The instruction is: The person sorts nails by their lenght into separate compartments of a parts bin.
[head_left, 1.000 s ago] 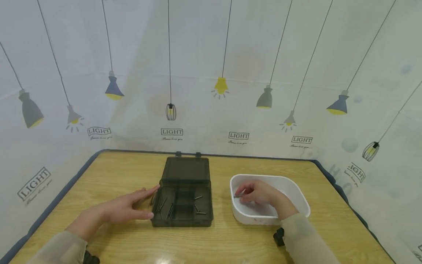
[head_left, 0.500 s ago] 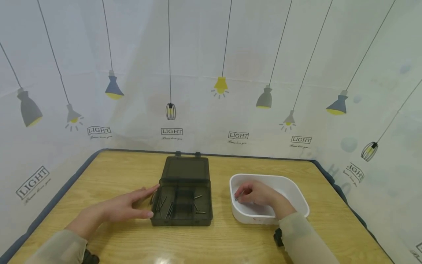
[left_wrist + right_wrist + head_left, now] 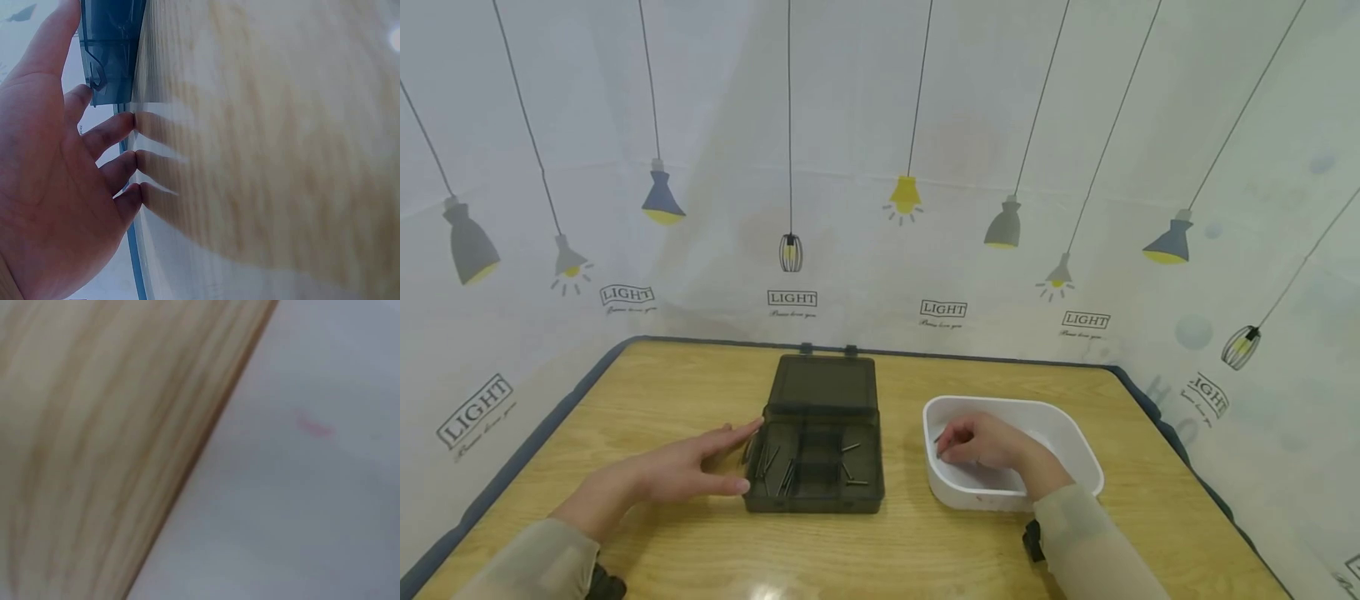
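Observation:
A dark translucent plastic box (image 3: pixel 815 498) stands on the table with its lid (image 3: pixel 824 382) raised. Several thin metal rods (image 3: pixel 786 478) lie in its left and right compartments. My left hand (image 3: pixel 677 475), fingers straight and thumb spread, steadies the box at its left side; in the left wrist view this hand (image 3: pixel 56 175) touches the table with its lower fingertips. To the right, my right hand (image 3: pixel 988 442) reaches into a white tub (image 3: pixel 1086 454) and pinches a small thin metal rod (image 3: pixel 937 440), mostly hidden by the fingers. The right wrist view shows only the tub's outer wall (image 3: pixel 281 487) and table.
The wooden table (image 3: pixel 677 383) has a dark blue border (image 3: pixel 1000 359) along its edges. Behind it hangs a pale cloth (image 3: pixel 857 100) printed with lamps. A strip of tabletop separates the box from the tub.
My right fingers have shifted slightly inside the tub, and a thin rod's end now shows beyond the fingertips. My left hand and the box have stayed in place.

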The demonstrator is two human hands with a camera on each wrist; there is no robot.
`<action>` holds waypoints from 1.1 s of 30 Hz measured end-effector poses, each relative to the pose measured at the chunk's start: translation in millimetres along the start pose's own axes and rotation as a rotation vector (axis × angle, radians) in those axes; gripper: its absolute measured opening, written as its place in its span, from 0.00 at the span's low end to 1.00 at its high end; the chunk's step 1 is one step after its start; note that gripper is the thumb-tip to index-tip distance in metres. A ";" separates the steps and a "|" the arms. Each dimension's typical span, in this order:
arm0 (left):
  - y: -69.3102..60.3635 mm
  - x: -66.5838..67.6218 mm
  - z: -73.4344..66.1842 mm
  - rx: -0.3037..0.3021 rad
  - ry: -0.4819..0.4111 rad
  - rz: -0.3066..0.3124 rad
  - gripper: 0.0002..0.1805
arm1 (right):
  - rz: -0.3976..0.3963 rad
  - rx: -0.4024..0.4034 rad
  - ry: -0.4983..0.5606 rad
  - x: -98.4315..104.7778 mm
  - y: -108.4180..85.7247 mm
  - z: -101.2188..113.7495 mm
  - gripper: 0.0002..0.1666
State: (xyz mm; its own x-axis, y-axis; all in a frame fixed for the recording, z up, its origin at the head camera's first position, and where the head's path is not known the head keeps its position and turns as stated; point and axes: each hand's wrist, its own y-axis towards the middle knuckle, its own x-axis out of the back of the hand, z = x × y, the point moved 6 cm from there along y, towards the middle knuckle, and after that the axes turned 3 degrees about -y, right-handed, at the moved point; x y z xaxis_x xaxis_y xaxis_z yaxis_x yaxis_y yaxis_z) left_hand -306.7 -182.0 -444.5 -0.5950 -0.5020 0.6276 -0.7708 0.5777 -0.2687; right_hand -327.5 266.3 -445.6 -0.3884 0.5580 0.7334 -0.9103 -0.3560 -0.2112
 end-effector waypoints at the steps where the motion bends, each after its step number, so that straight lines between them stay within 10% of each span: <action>1: -0.3 0.3 -0.6 -0.001 0.000 0.001 0.50 | 0.001 -0.001 -0.008 0.2 0.0 0.3 0.02; 33: 0.6 0.5 1.3 -0.001 0.003 -0.006 0.50 | 0.010 0.041 0.074 16.1 -8.2 10.8 0.08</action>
State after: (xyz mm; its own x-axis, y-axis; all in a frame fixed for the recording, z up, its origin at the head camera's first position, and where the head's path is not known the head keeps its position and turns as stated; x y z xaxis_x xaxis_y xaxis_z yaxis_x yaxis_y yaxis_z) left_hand -307.7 -182.7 -445.3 -0.5895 -0.5036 0.6316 -0.7742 0.5752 -0.2640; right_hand -324.7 270.0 -425.1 -0.4082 0.6078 0.6812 -0.9003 -0.3915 -0.1901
